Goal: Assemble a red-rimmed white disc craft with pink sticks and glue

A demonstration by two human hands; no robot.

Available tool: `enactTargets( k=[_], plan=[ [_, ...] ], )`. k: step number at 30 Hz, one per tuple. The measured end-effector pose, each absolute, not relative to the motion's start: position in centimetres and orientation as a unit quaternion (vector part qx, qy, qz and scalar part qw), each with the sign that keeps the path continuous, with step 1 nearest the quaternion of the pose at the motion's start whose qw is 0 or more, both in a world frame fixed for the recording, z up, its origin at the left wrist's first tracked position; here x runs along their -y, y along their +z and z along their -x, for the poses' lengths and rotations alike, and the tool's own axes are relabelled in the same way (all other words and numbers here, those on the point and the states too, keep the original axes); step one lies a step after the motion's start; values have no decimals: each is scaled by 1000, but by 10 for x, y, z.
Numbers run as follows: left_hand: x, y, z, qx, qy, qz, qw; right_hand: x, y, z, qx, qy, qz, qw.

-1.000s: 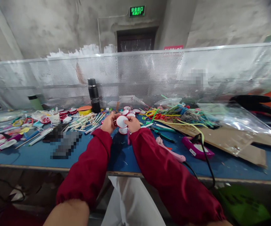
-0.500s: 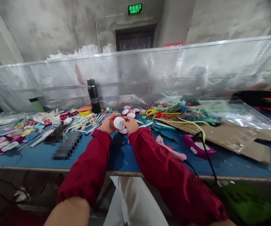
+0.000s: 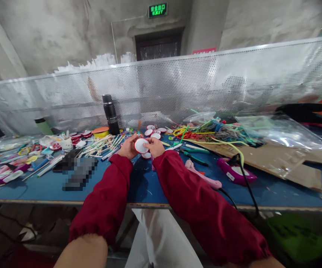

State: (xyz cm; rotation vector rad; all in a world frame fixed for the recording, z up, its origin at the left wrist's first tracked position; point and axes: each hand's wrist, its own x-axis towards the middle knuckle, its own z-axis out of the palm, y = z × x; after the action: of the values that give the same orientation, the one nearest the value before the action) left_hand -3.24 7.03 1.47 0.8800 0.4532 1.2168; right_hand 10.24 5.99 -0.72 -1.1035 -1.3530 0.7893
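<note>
Between my two hands is a white round disc with a red rim (image 3: 141, 146), its flat face turned up toward me. My left hand (image 3: 128, 147) is closed on the disc's left edge. My right hand (image 3: 155, 147) pinches its right side, the thumb lying over the face. Just below the held disc another red-rimmed disc (image 3: 146, 155) shows in part; whether a hand touches it I cannot tell. Several more such discs (image 3: 155, 135) lie behind my hands. A pink glue gun (image 3: 204, 176) rests on the blue table, right of my right forearm.
A black bottle (image 3: 110, 115) stands by the perforated metal screen (image 3: 174, 85). Left lie wooden sticks (image 3: 102, 144), a paper cup (image 3: 66, 143) and a blurred dark flat object (image 3: 81, 173). Right are pliers (image 3: 196, 158), coloured pipe cleaners (image 3: 225, 132), a purple device (image 3: 236, 172) and cardboard (image 3: 272, 160).
The view has shifted very slightly. Both hands keep the same hold on the disc, with no clear movement.
</note>
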Motion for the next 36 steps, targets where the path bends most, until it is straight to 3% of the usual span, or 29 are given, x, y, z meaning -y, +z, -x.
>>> enactTargets(
  k=[36],
  plan=[
    [-74,12,32,-216,538,-405,707,-65,-10,-101,565,327,506,563]
  ],
)
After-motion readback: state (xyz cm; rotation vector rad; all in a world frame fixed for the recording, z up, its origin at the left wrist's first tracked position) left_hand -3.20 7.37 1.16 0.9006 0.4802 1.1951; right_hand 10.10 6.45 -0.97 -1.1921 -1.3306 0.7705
